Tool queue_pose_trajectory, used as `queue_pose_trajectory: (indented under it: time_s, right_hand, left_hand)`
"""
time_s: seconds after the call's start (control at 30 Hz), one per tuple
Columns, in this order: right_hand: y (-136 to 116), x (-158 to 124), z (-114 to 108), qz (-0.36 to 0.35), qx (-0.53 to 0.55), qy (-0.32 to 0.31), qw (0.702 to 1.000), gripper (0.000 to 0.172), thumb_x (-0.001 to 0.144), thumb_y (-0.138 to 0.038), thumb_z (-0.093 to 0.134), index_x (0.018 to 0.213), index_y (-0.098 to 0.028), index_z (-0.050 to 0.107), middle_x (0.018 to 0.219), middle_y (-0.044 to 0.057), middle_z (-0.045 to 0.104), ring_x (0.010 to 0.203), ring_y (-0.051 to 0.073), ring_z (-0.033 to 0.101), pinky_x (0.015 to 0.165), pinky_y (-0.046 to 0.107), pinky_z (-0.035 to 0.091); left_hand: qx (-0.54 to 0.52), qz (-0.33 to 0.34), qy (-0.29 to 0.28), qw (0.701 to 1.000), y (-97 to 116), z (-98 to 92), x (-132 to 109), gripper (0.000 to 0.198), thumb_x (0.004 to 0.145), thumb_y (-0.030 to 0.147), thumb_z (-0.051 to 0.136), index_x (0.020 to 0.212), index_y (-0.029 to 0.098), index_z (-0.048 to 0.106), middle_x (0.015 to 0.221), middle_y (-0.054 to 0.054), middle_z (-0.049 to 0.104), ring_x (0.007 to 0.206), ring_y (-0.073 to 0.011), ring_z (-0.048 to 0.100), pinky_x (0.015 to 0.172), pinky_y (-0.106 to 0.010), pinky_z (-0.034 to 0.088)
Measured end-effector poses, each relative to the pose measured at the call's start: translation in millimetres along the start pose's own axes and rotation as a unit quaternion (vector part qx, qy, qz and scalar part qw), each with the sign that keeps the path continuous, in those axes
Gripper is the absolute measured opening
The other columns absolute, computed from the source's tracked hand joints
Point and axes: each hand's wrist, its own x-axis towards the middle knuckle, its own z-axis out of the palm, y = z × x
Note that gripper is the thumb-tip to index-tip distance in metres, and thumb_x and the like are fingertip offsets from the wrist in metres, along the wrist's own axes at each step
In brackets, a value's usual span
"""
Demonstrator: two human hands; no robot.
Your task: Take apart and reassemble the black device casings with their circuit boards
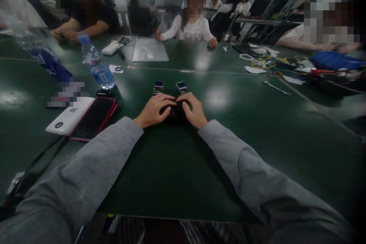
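Over the near edge of the green table (177, 171) reached two grey sleeves (237, 152); toward its left end a red-cased phone (93, 119) lay alongside a white power bank (67, 118). Farther in, the left hand (156, 110) and the right hand (195, 110) bent over a dark block (176, 113) lying directly between them, about equally near to both; its long axis, as far as the fingers left it visible, seemed to run from hand to hand, parallel to the near edge. Both hands touched it with curved fingers, but whether they clasped it or merely rested there could not be told. Just past the fingers two small screens (181, 85) on boards (181, 91) faced up, one ahead of each hand; any joint with the block was hidden. Beyond, a wrench (276, 88) lay toward the right end, a water bottle (100, 69) stood toward the left, and a grey panel (150, 51) lay by the far edge, before a co-worker in white (194, 28)
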Motion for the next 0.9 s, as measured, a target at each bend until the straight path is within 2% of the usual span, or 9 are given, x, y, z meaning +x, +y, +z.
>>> queue_pose_trajectory:
  time_s: [0.23, 0.9]
  right_hand:
    - [-0.6, 0.0, -0.5, 0.02, -0.007, -0.009, 1.0, 0.018, 0.093, -0.023, 0.046, 0.095, -0.023, 0.064, 0.099, 0.006, 0.066, 0.098, 0.024, 0.062, 0.096, 0.047, 0.048]
    - [1.7, -0.2, -0.1, 0.013, -0.001, -0.013, 1.0, 0.018, 0.093, -0.023, 0.046, 0.092, -0.024, 0.064, 0.099, 0.006, 0.067, 0.099, 0.023, 0.063, 0.095, 0.046, 0.049]
  left_hand:
    - [-0.002, -0.004, -0.006, 1.0, -0.7, 0.9, 0.1, 0.03, 0.097, 0.026, 0.049, 0.119, 0.02, 0.067, 0.13, -0.01, 0.065, 0.122, -0.0264, 0.058, 0.103, -0.049, 0.045]
    - [0.0, 0.0, -0.012, 1.0, -2.4, 2.1, -0.2, 0.03, 0.097, 0.029, 0.048, 0.12, 0.021, 0.066, 0.131, -0.01, 0.064, 0.124, -0.0264, 0.057, 0.106, -0.049, 0.044]
